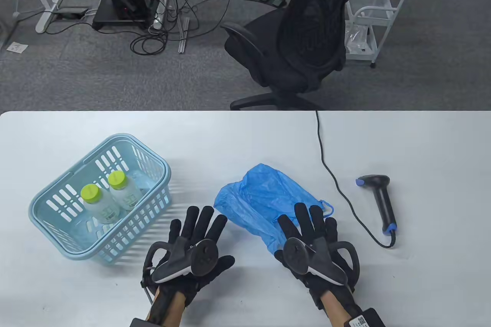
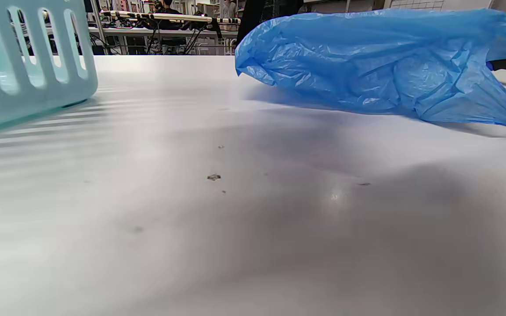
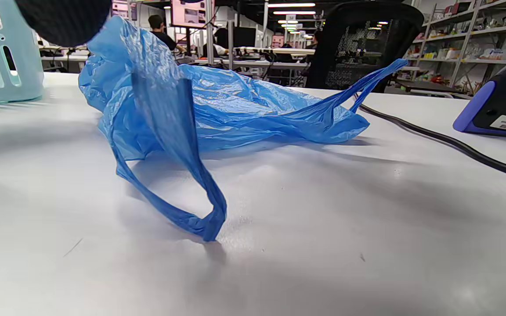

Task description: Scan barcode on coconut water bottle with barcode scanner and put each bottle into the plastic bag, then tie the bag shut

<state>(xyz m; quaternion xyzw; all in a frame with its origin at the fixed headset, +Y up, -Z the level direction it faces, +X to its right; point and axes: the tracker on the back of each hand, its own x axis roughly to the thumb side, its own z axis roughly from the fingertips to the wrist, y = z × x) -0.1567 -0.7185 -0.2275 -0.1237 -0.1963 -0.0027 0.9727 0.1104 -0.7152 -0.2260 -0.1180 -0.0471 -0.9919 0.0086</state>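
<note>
Two white coconut water bottles with lime-green caps (image 1: 90,193) (image 1: 117,180) stand in the light-blue basket (image 1: 57,185) at the left of the table. A crumpled blue plastic bag (image 1: 261,198) (image 2: 380,61) (image 3: 235,109) lies flat in the middle, one handle looping toward the front (image 3: 191,219). The black barcode scanner (image 1: 381,202) (image 3: 499,105) lies at the right with its cable. My left hand (image 1: 199,227) lies flat on the table with straight fingers, between basket and bag. My right hand (image 1: 312,223) is flat too, its fingers over the bag's near edge. Both hold nothing.
The scanner's black cable (image 1: 330,166) (image 3: 446,142) runs from the table's far edge round to the handle. A black office chair (image 1: 299,43) stands behind the table. The basket's corner (image 2: 24,66) is close on the left hand's left side.
</note>
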